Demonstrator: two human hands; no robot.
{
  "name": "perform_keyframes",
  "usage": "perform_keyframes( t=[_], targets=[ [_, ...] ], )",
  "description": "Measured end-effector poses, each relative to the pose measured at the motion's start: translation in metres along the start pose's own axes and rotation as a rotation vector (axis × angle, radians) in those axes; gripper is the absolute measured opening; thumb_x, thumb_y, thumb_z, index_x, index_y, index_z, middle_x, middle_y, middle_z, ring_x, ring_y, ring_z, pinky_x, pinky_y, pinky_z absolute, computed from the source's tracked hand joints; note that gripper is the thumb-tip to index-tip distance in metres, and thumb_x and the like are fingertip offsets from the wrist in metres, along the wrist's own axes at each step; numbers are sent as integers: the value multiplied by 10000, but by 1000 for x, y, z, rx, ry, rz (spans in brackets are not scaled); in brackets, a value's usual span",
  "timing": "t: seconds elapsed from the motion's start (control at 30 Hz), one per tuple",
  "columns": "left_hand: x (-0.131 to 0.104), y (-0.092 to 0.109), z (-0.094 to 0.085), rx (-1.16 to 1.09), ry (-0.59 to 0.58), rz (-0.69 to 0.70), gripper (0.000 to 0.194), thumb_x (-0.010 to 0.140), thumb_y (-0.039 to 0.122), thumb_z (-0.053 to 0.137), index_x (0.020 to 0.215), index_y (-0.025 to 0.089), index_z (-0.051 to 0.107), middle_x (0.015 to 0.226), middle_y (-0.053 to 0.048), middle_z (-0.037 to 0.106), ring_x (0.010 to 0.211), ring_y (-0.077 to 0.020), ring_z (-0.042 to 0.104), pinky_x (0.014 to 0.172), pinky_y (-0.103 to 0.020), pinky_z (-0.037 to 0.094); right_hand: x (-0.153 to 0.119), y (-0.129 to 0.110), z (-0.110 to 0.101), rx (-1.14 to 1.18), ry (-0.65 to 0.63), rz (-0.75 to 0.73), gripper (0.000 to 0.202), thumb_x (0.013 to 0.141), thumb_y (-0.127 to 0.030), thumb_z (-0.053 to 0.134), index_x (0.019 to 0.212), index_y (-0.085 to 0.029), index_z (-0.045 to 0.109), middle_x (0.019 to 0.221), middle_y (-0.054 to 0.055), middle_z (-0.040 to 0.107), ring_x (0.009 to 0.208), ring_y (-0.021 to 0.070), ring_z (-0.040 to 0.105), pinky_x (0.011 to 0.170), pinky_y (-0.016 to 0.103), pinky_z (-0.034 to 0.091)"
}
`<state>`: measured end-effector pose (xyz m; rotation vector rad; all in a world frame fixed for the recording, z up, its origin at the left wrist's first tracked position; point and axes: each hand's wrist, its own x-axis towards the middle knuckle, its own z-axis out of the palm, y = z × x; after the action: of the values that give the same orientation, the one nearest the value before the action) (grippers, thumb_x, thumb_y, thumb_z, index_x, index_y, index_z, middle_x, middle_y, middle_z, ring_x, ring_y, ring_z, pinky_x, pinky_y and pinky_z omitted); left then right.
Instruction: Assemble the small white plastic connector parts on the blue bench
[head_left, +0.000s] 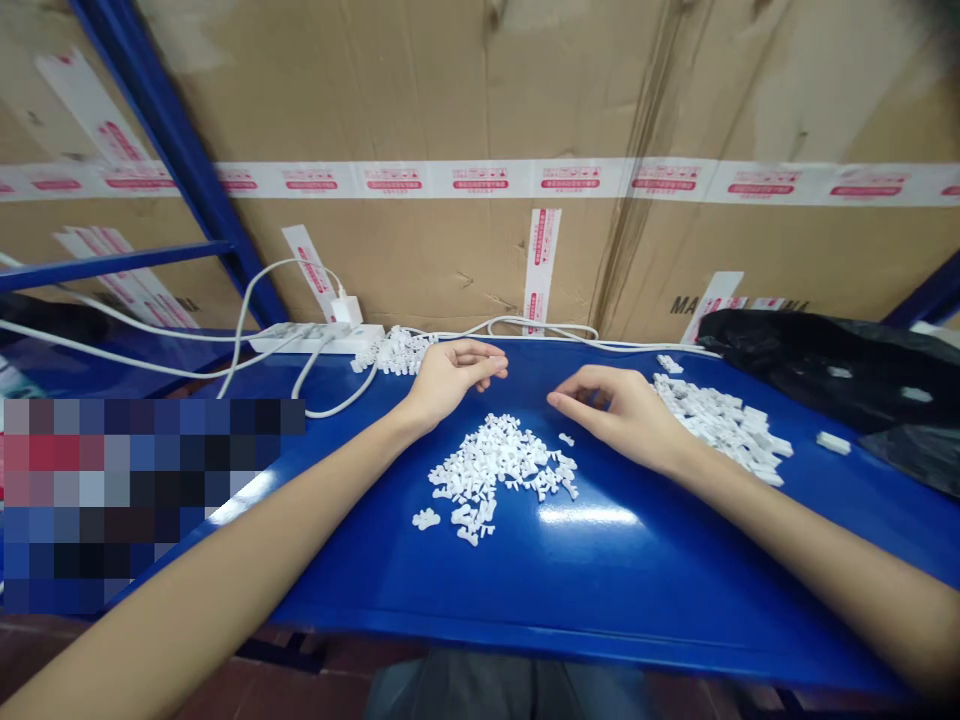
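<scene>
White plastic bits (pixel 499 470) sat heaped mid-table on the blue table (pixel 637 570), just below and between both hands. Left hand (pixel 450 375) hovered loosely curled above the heap's far edge, apparently holding nothing; right hand (pixel 626 415) rested half-closed, fingertips pinched, can't tell if gripping. Bigger white pieces (pixel 724 420) were piled just beside the right hand.

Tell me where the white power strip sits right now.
In the head view, the white power strip lies at the back left of the blue table, against the cardboard wall, just left of a small pile of white parts beyond the left hand.
</scene>
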<state>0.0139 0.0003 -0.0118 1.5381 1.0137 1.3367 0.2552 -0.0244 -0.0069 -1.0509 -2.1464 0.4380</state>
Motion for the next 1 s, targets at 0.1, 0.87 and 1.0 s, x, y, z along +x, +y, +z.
perform_keyframes(
  t=[0.1, 0.87, 1.0],
  targets=[
    [5, -9, -11, 44, 89, -11, 271, 709, 302, 830, 883, 117, 733, 791, -99, 763, 651, -147, 648, 602, -266, 480, -3, 0, 3, -12, -23, -3, 276, 958, -364, 626, 773, -188, 732, 797, 29, 713, 694, 156, 617, 641, 298, 449],
    [36, -24, 3, 994, -133, 430, 290, 984, 236, 428, 952, 219, 716, 899, -52, 687, 850, -222, 651, 796, -374, 510, -3, 102, -74, -520, 182, 218, 454, 1003, -481, 481, 1224, -162, 717, 1359, 171, 639, 1219, 358, 630, 1035, 539, 509],
    [39, -24, 0, 1062, -113, 382, 326, 1004, 253, 400, 996, 225, 724, 960, -52, 715, 889, -250, 676, 828, -425, 492, 0, 111, -75, -511, 138, 308, 430, 1026, -416, 429, 1106, -164, 768, 1325, 169, 670, 1261, 355, 613, 1038, 516, 495]
  ],
)
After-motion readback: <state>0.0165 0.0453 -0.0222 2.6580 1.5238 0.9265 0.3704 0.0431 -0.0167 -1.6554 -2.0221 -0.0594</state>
